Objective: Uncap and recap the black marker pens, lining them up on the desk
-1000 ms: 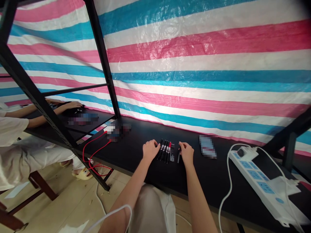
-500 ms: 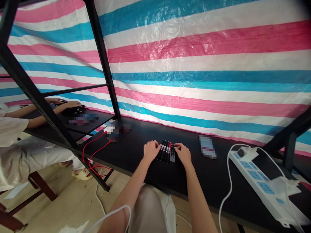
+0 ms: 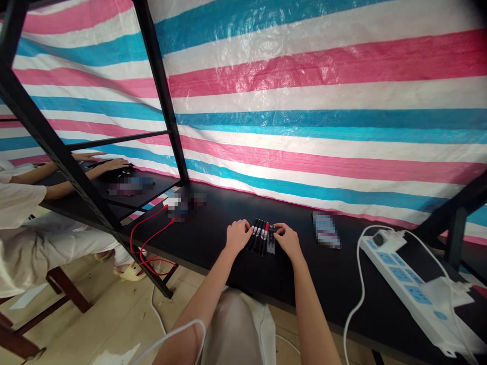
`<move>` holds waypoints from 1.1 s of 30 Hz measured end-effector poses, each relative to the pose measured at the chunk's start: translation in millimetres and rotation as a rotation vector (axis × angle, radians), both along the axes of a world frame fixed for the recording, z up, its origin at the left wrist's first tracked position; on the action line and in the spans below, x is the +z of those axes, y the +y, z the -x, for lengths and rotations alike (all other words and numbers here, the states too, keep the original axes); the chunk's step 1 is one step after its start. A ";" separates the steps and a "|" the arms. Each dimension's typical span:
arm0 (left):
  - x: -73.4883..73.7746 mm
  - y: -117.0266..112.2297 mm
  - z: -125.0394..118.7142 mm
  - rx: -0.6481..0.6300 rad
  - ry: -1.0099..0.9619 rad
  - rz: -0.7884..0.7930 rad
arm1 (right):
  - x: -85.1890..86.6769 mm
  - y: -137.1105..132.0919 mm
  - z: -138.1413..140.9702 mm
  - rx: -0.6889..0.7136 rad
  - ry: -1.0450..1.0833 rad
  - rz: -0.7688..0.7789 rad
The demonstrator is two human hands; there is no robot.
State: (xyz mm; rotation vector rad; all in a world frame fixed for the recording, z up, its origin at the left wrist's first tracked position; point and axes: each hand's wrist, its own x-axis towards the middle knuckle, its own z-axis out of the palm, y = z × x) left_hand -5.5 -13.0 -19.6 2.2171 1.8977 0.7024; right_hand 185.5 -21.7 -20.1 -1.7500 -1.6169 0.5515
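Note:
On the black table (image 3: 213, 243), a row of several black pens (image 3: 257, 237) with white markings lies side by side, one showing a red part (image 3: 267, 231). Thin dark sticks and a greyish strip (image 3: 271, 247) sit at the row's right side. My left hand (image 3: 238, 235) is curled against the left edge of the row, its thumb at the outermost pen. From the other side, my right hand (image 3: 286, 238) has its thumb and fingers closed at the right edge. The fingertips partly cover the row's ends.
A blurred phone-like item (image 3: 326, 230) lies right of my hands. Further right is a white power strip (image 3: 399, 284) with plugs and a white cable. Red cables (image 3: 146, 219) run off the table at left. Beyond a black metal frame (image 3: 162, 91), another person's hand (image 3: 116, 165) rests on dark items.
My hands and the pens stay nearly in place, with only a very slight shift in view. The other person's far hand has stretched out a little to the right.

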 end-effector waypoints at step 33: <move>7.6 -5.0 -2.4 0.011 0.002 0.026 | 3.5 -2.1 0.5 0.001 -0.021 0.085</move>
